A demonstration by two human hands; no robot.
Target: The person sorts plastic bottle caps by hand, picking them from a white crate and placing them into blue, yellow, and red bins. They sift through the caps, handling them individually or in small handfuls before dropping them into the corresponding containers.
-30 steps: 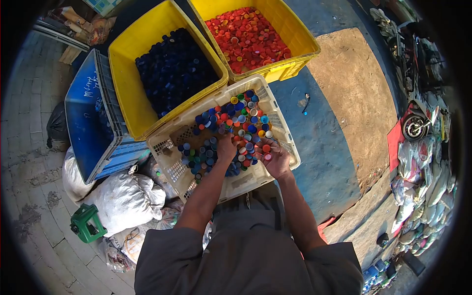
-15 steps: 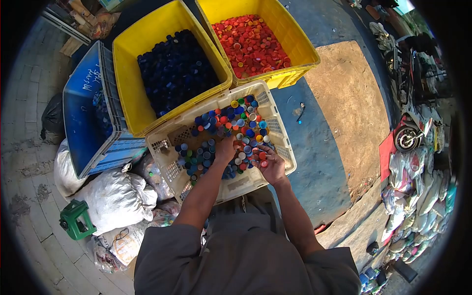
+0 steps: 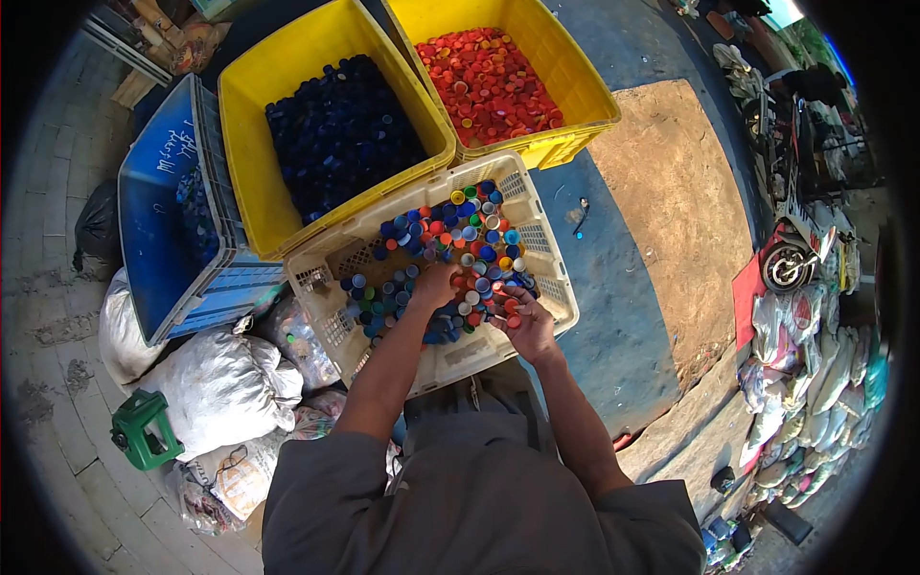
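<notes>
A white plastic crate holds loose bottle caps in mixed colours: blue, red, white, green and yellow. My left hand reaches into the middle of it, fingers bent together down at the caps beside some red ones. Whatever its fingertips grip is hidden. At the crate's near right side, my right hand is turned partly palm up. Several red bottle caps lie in its curled fingers.
Against the crate's far side stand a yellow bin of dark blue caps and another yellow bin of red caps. To the left are a blue bin, white sacks and a green plastic container. A motorbike wheel shows at right.
My left hand has shifted slightly left and its fingers have drawn closer in among the caps. My right hand stays nearly in place with the red caps. The view has shifted slightly.
</notes>
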